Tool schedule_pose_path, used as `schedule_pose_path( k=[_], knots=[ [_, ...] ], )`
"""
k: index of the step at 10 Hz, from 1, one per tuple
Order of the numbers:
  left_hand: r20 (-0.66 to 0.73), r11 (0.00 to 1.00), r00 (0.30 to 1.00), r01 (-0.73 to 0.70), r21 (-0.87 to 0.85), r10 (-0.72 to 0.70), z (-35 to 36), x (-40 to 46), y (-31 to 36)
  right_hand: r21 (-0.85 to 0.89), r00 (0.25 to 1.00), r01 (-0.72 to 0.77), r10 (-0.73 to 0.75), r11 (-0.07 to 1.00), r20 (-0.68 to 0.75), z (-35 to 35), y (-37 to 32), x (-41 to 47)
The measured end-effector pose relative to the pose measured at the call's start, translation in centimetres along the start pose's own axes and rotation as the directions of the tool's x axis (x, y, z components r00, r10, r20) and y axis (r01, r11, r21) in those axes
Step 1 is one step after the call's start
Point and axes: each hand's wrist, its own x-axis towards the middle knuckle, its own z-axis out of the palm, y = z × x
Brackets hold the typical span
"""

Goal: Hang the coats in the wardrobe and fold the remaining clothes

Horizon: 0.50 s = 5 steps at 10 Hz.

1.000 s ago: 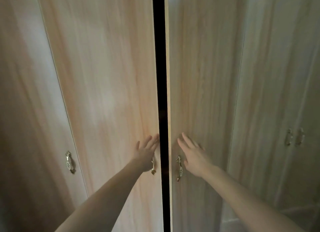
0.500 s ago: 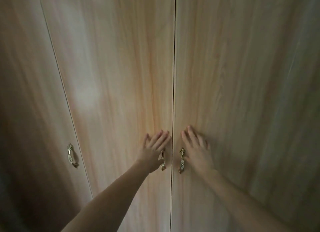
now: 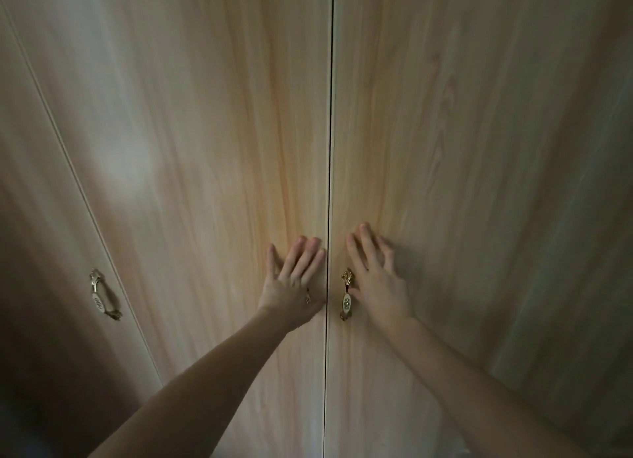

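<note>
The light wooden wardrobe fills the view, its two middle doors closed with only a thin dark seam between them. My left hand [image 3: 294, 279] lies flat on the left door [image 3: 212, 149], fingers spread, covering most of that door's handle. My right hand [image 3: 376, 279] presses flat on the right door [image 3: 462, 149], just right of its gold and white handle [image 3: 346, 295]. Neither hand holds anything. No coats or other clothes are visible.
Another wardrobe door [image 3: 30, 218] stands at the far left with its own gold handle [image 3: 101, 295]. The right edge of the view is in shadow.
The two middle doors had a dark gap between them one second ago. Both hands pushed them together, and the gap has been closed for the last half second.
</note>
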Motion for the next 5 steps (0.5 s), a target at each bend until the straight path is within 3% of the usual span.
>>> schedule_pose_path(
  k=[1, 2, 3, 5],
  knots=[
    [0.117, 0.999, 0.993, 0.015, 0.044, -0.02, -1.9, -0.7, 0.7, 0.018, 0.999, -0.035, 0.034, 0.999, 0.03, -0.9, -0.6, -0.2],
    [0.151, 0.996, 0.988, 0.042, -0.076, -0.03, -5.7, -1.7, 1.5, 0.027, 0.983, -0.011, 0.006, 1.0, 0.182, -3.7, -1.1, -0.1],
    [0.176, 0.957, 0.978, 0.154, -0.248, -0.111, -9.5, -2.9, 1.8, 0.121, 0.933, -0.095, 0.046, 0.988, 0.357, -7.1, -1.5, -0.4],
    [0.13, 0.963, 0.99, 0.089, -0.256, -0.057, -12.9, -9.1, 2.1, 0.248, 0.955, -0.079, 0.002, 0.965, 0.298, -10.2, -2.3, -8.1]
  ],
)
